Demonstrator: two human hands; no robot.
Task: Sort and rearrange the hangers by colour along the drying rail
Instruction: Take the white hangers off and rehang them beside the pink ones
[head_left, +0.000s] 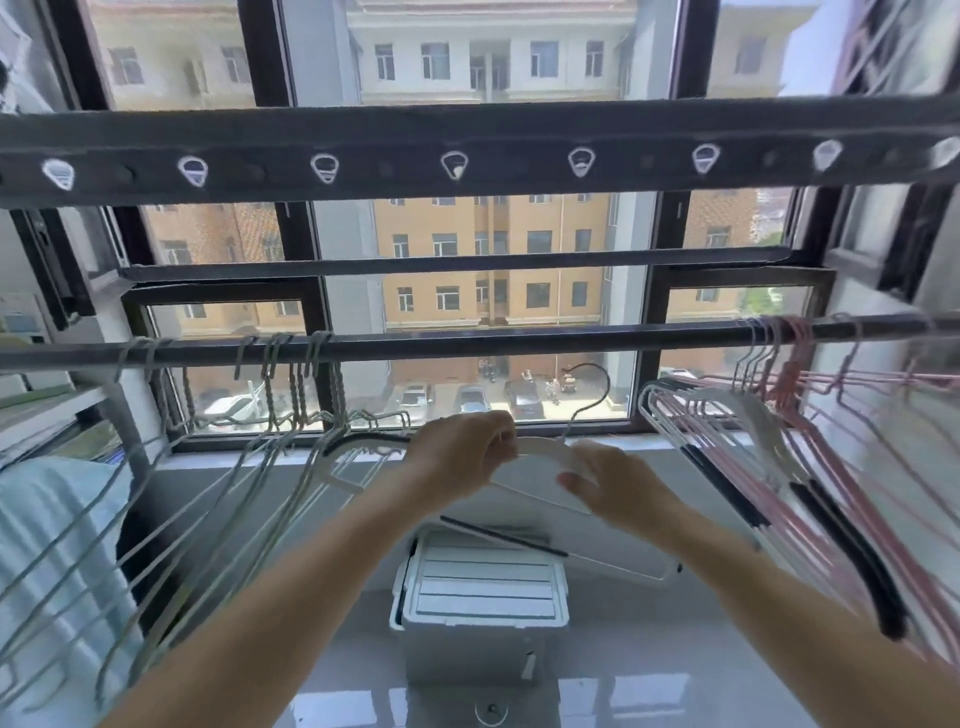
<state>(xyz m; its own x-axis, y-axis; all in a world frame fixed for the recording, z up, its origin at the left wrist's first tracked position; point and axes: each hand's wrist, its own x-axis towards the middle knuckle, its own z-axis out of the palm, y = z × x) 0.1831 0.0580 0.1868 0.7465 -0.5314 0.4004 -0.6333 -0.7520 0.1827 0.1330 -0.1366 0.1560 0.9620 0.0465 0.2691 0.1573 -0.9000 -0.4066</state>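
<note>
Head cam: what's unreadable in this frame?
Head view: pink wire hangers motion-blurred, cut by right edge; count unclear.
Head view: grey-green wire hangers overlap, cut by left edge.
Head view: white plastic hanger, left hand hides its middle, right hand covers one shoulder.

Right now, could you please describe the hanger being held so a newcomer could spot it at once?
Find the dark drying rail across the window, with grey-green hangers bunched left and pink hangers right. Below the bare middle stretch is the white hanger, gripped by the left hand and right hand; unlike its neighbours, its hook is off the rail.
</note>
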